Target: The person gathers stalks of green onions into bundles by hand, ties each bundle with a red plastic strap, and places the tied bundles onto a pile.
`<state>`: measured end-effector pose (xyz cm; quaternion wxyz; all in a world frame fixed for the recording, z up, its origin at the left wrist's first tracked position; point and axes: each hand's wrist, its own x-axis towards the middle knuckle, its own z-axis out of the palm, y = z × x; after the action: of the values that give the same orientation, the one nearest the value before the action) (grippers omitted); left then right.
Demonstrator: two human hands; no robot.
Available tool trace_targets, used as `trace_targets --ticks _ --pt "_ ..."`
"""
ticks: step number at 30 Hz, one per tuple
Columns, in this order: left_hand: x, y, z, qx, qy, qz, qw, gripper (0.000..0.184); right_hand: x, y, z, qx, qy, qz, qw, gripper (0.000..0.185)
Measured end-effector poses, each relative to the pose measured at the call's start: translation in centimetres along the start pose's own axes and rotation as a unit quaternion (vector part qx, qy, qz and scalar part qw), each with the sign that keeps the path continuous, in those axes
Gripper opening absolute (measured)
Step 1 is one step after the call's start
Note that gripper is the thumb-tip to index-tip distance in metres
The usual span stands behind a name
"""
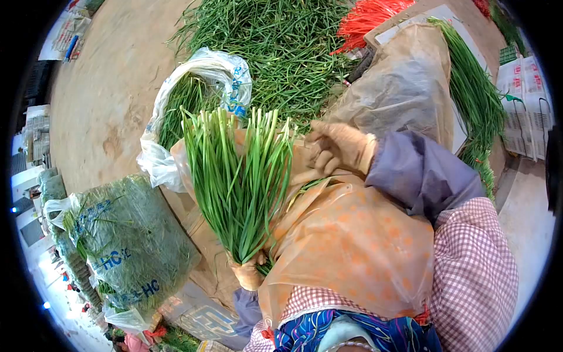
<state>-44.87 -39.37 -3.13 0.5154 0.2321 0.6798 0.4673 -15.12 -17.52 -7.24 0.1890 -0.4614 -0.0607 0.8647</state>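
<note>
A thick bunch of green garlic chives (237,170) stands across my lap, its pale cut ends pointing away from me. My left hand (249,270), in a tan glove, is wrapped round the leafy lower end of the bunch. Beside the pale ends on the right is my gloved right hand (340,146). Its fingers are curled in, and whatever they may hold is hidden. A few loose chive leaves (314,186) lie on the orange plastic apron (358,234) over my lap.
A big heap of loose chives (275,53) lies ahead. At left are an open plastic bag of chives (196,88) and a full wrapped bag (132,240). Red ties (375,20) lie at the back; more chives (475,88) lie on a board at right, near white crates (522,105).
</note>
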Motion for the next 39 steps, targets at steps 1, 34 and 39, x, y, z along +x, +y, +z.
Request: trace_targets --ticks 1,34,39 --pt "-0.1 0.1 0.3 0.033 0.014 0.035 0.999 0.056 1.8 1.0 -0.1 -0.021 -0.007 0.03 0.999 0.048" --pt "8.7 9.5 12.8 -0.063 -0.431 -0.094 0.895 0.116 3.0 -1.0 6.9 0.212 -0.575 -0.048 0.789 0.086" --pt "8.5 10.0 14.0 -0.025 -0.503 -0.113 0.857 0.09 1.0 -4.8 6.2 0.121 -0.405 -0.25 0.871 0.048"
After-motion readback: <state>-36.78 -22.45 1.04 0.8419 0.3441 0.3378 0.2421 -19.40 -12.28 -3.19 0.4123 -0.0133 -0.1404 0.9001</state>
